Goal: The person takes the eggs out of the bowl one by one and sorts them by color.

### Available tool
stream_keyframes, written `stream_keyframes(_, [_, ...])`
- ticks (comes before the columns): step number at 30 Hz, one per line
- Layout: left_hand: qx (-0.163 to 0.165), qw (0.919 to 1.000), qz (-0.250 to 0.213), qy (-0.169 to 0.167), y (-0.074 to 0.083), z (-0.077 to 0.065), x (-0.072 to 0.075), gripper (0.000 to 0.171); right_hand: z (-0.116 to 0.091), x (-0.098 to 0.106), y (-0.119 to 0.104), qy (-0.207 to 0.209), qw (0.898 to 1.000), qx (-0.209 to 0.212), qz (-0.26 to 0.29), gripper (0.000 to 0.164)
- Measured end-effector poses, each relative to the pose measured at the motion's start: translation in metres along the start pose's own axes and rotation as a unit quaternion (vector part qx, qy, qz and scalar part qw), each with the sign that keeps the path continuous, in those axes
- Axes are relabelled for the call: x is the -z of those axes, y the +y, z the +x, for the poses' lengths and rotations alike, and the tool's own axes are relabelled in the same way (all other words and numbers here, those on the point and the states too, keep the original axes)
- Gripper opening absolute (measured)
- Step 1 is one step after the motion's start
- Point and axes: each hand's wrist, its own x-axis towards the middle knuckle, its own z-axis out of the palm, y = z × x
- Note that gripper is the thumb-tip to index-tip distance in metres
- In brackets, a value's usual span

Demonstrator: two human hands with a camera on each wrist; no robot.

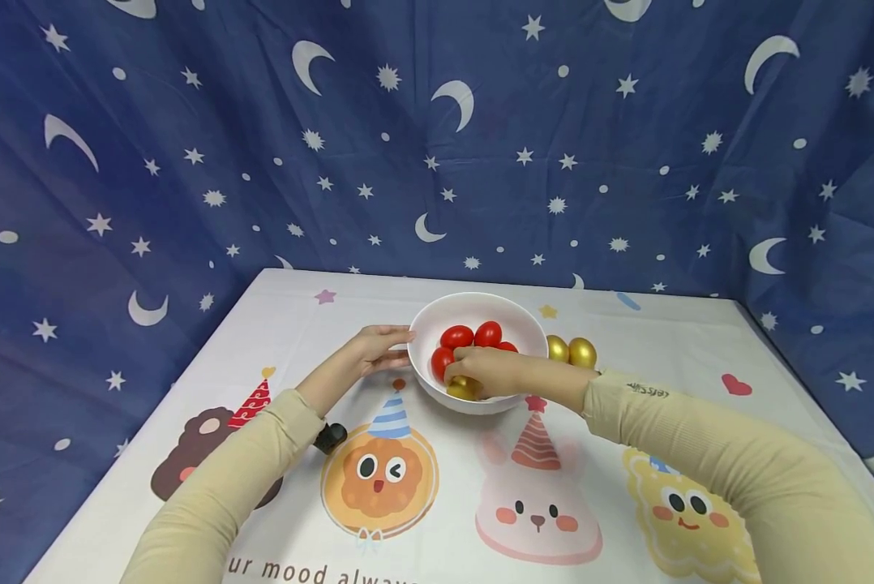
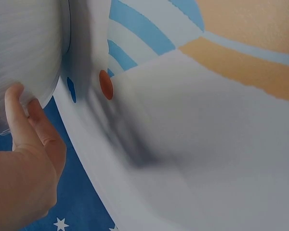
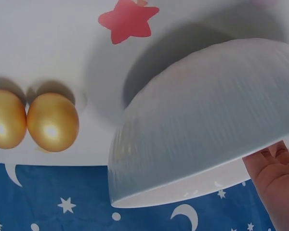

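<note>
From my head view, I see a smooth, white, round bowl (image 1: 532,337) standing on a white cloth printed with cartoon faces (image 1: 422,560). My left hand (image 1: 371,350) is at the bowl's nine o'clock, fingers fairly straight and touching the outside near the rim. My right hand (image 1: 491,371) reaches in from four o'clock, fingers curled down over a shiny gold egg-shaped piece (image 1: 460,392), which I read as gripped; it lies inside the bowl at seven o'clock, under the fingertips. Glossy red egg-shaped pieces (image 1: 456,337) sit around that hand in the bowl, from nine o'clock through twelve to two. Outside the bowl, at three o'clock, a pair of gold eggs (image 1: 582,352) stands just beyond my right forearm.

In my left wrist view, the bowl fills the ten o'clock edge, and my left hand comes up from eight o'clock, its extended fingers resting against the outer wall.

In my right wrist view, my right hand enters at four o'clock and passes over the rim; the bowl's wall hides the fingertips and whatever they hold. The pair of gold eggs sits at nine o'clock, apart from the bowl.
</note>
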Motion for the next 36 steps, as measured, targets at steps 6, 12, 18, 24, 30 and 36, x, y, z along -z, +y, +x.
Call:
stream_keyframes(6, [-0.005, 1.0, -0.007, -0.002, -0.0028, -0.001, 0.0024, 0.051, 0.0014, -0.0043, 0.0009, -0.002, 1.0, 0.009, 0.01, 0.034])
stream_keyframes(12, [-0.003, 0.9999, -0.012, -0.004, -0.0026, -0.0003, 0.0035, 0.052, -0.0012, -0.0064, 0.0017, 0.014, 1.0, 0.022, 0.002, 0.028])
stream_keyframes(18, [-0.003, 0.9999, -0.011, 0.001, -0.0023, -0.0011, 0.0032, 0.051, -0.0008, -0.0073, 0.0013, 0.015, 1.0, 0.002, 0.023, 0.033])
stream_keyframes(24, [0.001, 0.9999, -0.011, 0.005, -0.0024, -0.001, 0.0036, 0.052, -0.0006, -0.007, 0.0003, 0.024, 0.999, -0.003, 0.04, 0.035])
stream_keyframes(30, [0.0, 0.9999, -0.015, 0.004, -0.0024, -0.0012, 0.0041, 0.051, -0.0028, -0.0049, 0.0008, 0.049, 0.997, -0.015, 0.049, 0.037])
stream_keyframes(36, [-0.001, 0.9999, -0.011, -0.005, -0.0017, 0.0001, 0.0027, 0.051, -0.0079, -0.0056, 0.0027, 0.082, 0.992, -0.058, 0.071, 0.043])
